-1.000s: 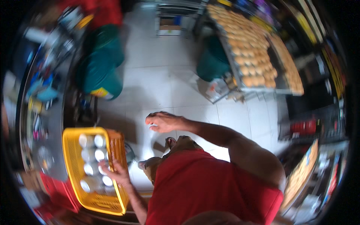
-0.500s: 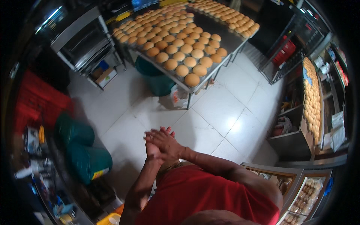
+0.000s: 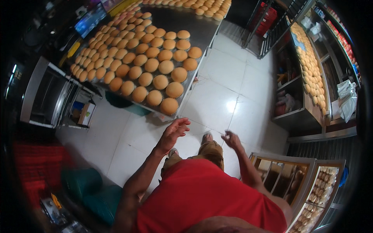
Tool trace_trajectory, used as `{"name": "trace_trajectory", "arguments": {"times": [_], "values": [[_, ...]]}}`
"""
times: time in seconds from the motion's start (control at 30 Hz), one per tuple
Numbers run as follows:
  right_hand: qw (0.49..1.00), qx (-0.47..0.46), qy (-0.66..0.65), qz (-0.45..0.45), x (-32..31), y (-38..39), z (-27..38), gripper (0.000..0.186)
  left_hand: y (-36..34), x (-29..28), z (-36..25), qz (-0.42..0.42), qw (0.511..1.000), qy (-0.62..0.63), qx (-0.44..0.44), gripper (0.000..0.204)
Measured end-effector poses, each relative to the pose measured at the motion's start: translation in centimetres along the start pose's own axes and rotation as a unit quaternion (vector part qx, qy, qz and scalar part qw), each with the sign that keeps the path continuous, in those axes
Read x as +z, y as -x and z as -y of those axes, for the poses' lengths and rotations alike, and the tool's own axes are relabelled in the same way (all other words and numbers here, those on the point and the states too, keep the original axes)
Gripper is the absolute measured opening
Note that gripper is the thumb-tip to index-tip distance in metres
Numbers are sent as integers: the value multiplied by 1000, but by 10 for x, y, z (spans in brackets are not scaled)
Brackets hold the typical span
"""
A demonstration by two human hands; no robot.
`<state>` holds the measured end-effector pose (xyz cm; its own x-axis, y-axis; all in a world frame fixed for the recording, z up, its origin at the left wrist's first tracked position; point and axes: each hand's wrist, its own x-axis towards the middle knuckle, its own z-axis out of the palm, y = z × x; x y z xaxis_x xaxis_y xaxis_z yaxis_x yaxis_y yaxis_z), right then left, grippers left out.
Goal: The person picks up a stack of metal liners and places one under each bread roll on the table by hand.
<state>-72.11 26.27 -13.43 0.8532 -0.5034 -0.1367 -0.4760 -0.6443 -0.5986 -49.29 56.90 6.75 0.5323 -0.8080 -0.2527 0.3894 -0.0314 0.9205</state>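
My left hand is raised near the close corner of a metal table, its fingers apart and slightly bent, with nothing in them. Out to the right, over the tiled floor, hangs my right hand; its fingers are loosely curled and a little blurred, and no object shows in them. Rows of round golden-brown buns cover much of the metal table. The bun nearest my left hand sits at the table's corner. Neither hand touches a bun.
Green bins and red crates stand at the left, near a metal oven-like unit. A wooden board of buns tops shelving at the right. Bagged buns fill a lower-right case. A dark rack stands behind.
My hands, pressed together before, have come apart: the left to the table corner side, the right outward. The table of buns is now closer, and the view has shifted.
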Motion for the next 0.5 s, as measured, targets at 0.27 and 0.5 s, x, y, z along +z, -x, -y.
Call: {"name": "trace_trajectory", "arguments": {"times": [0.27,0.5], "values": [[873,416,-67,246,-32,21,-192,50,-192,76,4,63,880,-457,110,55],[964,258,16,56,-173,-199,-302,62,-291,113,6,55,888,-455,30,56]]}}
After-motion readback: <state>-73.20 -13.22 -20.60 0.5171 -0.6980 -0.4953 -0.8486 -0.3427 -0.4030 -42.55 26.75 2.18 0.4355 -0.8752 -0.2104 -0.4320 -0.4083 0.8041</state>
